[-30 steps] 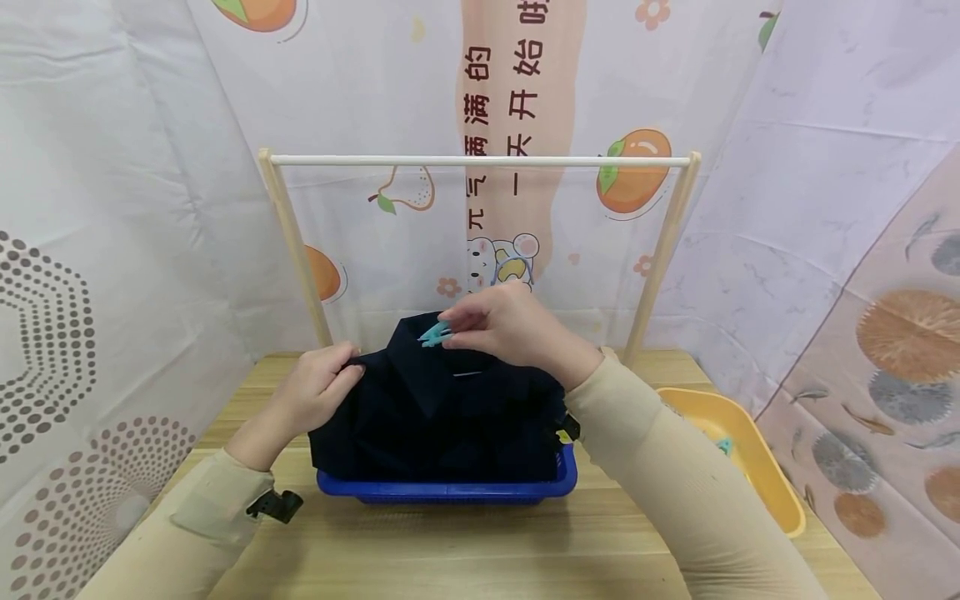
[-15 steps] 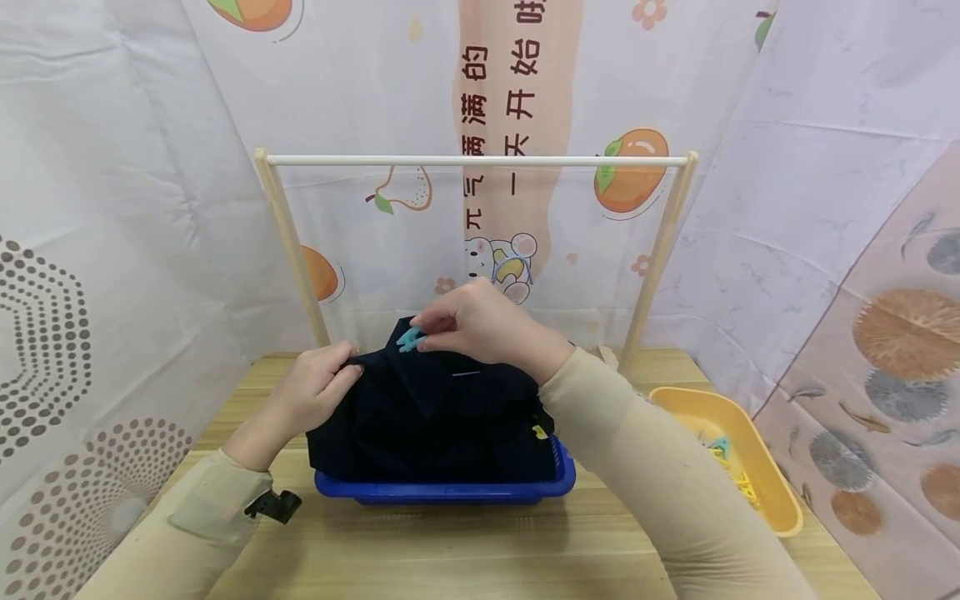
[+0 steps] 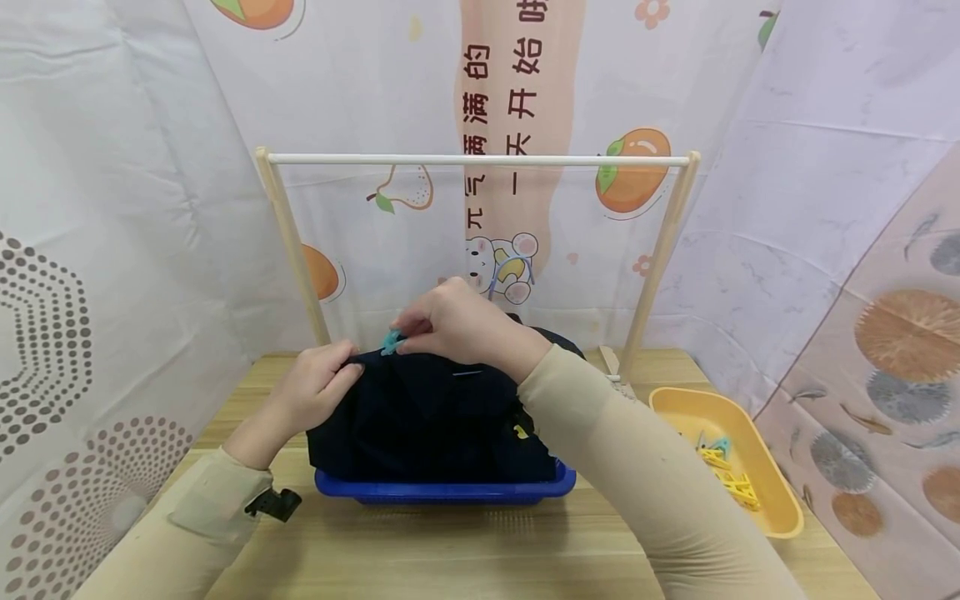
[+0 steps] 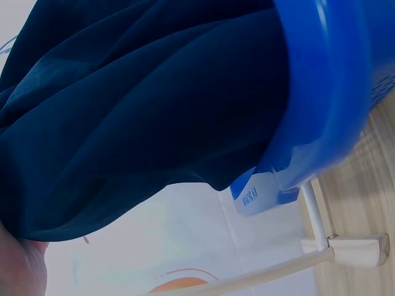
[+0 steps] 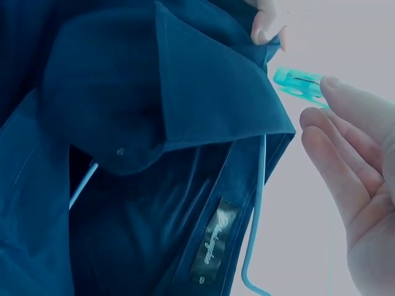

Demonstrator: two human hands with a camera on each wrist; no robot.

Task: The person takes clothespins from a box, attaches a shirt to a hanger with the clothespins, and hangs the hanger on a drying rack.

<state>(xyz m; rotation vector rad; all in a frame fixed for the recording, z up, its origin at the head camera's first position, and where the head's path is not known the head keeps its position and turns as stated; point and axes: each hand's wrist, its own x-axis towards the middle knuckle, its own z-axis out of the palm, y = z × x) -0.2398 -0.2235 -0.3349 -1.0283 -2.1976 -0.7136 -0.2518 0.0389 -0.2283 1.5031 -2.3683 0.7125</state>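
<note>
The right hand (image 3: pixel 459 329) reaches in from the right, its forearm slanting across. Its thumb and fingers are clamped on a turquoise peg (image 3: pixel 391 342), its tip angled toward the left hand (image 3: pixel 318 379). The left forearm rises from the lower left, and its curled fingers pinch the garment (image 3: pixel 427 417) by the upper edge. The peg sits right by that edge, between the hands; whether it touches the cloth I cannot tell. Under the right fingers, a label (image 5: pixel 215 240) shows inside the garment. Below both hands the garment fills a blue basket (image 3: pixel 450 493) on the surface (image 3: pixel 420 550). Well right of the fingers is a yellow tray (image 3: pixel 780 492) of clips (image 3: pixel 738 487); beyond and above them runs a rail (image 3: pixel 480 160).
</note>
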